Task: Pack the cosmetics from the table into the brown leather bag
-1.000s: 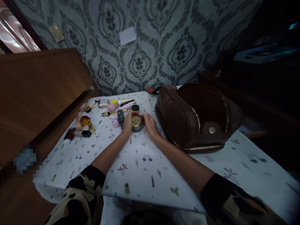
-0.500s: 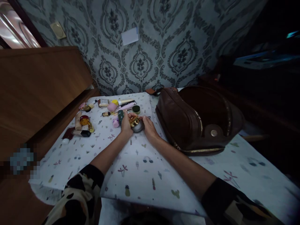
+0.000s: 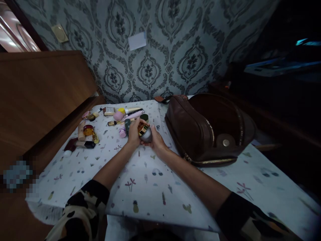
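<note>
Between my two hands is a cosmetic jar (image 3: 146, 134) with a shiny gold lid and a greyish body, tilted with its lid toward the left. My left hand (image 3: 134, 134) wraps the gold lid side. My right hand (image 3: 157, 139) closes around the grey body from the right, some of its fingers passing underneath. Just left of my left hand lie a dark green tube (image 3: 127, 126) and a small pink-lilac bottle (image 3: 122, 131). Behind the hands stands a jar with a dark green lid (image 3: 144, 117).
A brown leather bag (image 3: 185, 130) gapes at the right, its zip undone. More cosmetics lie leftward: a pink sponge (image 3: 118, 115), an amber jar with a red lid (image 3: 88, 130), a black-capped bottle (image 3: 85, 144). A patterned cloth (image 3: 147, 187) covers the table; wooden furniture (image 3: 45, 80) borders the left.
My hands have raised and tipped the jar slightly, so more of its gold lid and body shows. My right hand has shifted its fingers under it. The view has moved slightly.
</note>
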Tool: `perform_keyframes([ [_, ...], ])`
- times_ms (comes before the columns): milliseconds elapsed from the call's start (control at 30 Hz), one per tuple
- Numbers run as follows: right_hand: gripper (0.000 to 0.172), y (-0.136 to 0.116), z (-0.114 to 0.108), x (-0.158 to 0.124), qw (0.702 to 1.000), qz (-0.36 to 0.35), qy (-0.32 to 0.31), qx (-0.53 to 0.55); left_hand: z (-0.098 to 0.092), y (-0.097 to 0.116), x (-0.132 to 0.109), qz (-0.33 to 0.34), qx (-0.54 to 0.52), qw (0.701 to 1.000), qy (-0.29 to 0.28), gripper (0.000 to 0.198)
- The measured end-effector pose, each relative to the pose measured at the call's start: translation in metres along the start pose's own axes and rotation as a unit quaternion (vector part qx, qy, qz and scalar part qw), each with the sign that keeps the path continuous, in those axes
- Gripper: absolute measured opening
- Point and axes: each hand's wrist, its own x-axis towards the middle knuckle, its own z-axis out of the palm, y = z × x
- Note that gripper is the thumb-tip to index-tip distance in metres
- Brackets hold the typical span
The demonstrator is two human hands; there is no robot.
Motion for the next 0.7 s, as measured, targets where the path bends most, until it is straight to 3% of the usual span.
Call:
perform_keyframes([
  [233, 0.065, 0.0, -0.004, 0.007, 0.988, -0.059, 0.091, -0.109, 0.0, -0.005, -0.007, 0.036, 0.079, 0.995, -0.049, 0.032],
  [400, 0.052, -0.002, -0.016, 0.006, 0.933, -0.173, 0.155, -0.273, 0.004, -0.006, -0.012, 0.046, 0.102, 0.993, -0.047, 0.029],
  [533, 0.04, -0.002, -0.02, 0.002, 0.912, -0.225, 0.156, -0.304, 0.007, -0.009, -0.013, 0.028, 0.09, 0.995, -0.02, 0.024],
  [700, 0.043, -0.001, -0.018, -0.004, 0.847, -0.337, 0.14, -0.386, 0.004, -0.019, -0.008, -0.043, 0.039, 0.998, 0.032, 0.027],
])
